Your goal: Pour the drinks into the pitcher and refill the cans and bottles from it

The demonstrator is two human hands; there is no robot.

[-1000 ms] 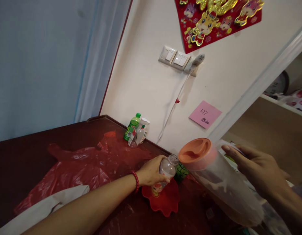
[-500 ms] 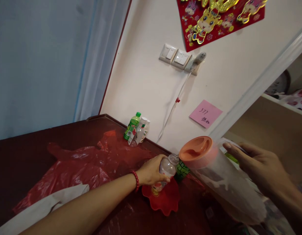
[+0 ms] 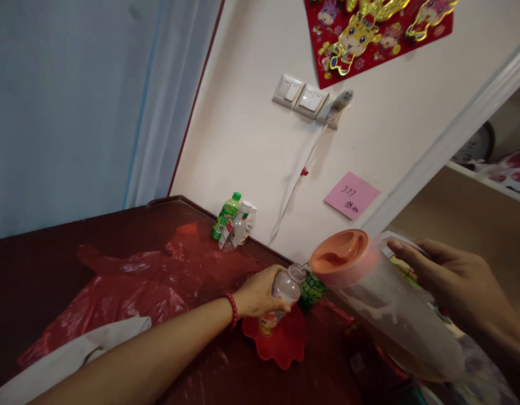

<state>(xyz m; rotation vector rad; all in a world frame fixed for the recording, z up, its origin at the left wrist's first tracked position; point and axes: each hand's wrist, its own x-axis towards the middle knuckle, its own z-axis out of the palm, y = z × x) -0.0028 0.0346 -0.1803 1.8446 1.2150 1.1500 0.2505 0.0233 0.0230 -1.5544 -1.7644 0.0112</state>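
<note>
Bottle: small clear bottle [image 3: 286, 288], cap off, standing on the red dish [image 3: 280, 340], mid-table and near the wall.
Left hand: left hand [image 3: 260, 293] closed round the bottle's body, thumb on the near side. I judge the hold is there to keep it upright and steady.
Left arm: stretched out long from the near left, forearm bare, bead bracelet [image 3: 232, 309] at the wrist.
Jug: translucent jug [image 3: 394, 320], right of the bottle, tipped well over. Its orange lid [image 3: 342, 256] faces left, and the lid's rim hangs just beside the bottle's mouth. Whitish streaks show inside.
Right hand: right hand [image 3: 457, 287] clasping the jug from the right, fingers laid along its upper side. It seems to carry the whole weight, which would account for the slant. What the palm grips is hidden.
Dish: scalloped and red, directly under the bottle, likely placed to catch drips.
Green pack: green pack [image 3: 312, 289] just behind the bottle, partly hidden.
Sheet: red plastic sheet [image 3: 137, 281], crumpled, spread leftward over the dark table [image 3: 53, 253].
Far bottles: green bottle [image 3: 226, 216] and clear bottles [image 3: 242, 225], touching, against the far wall.
Wall: switches [image 3: 302, 97], pink note [image 3: 351, 196].
</note>
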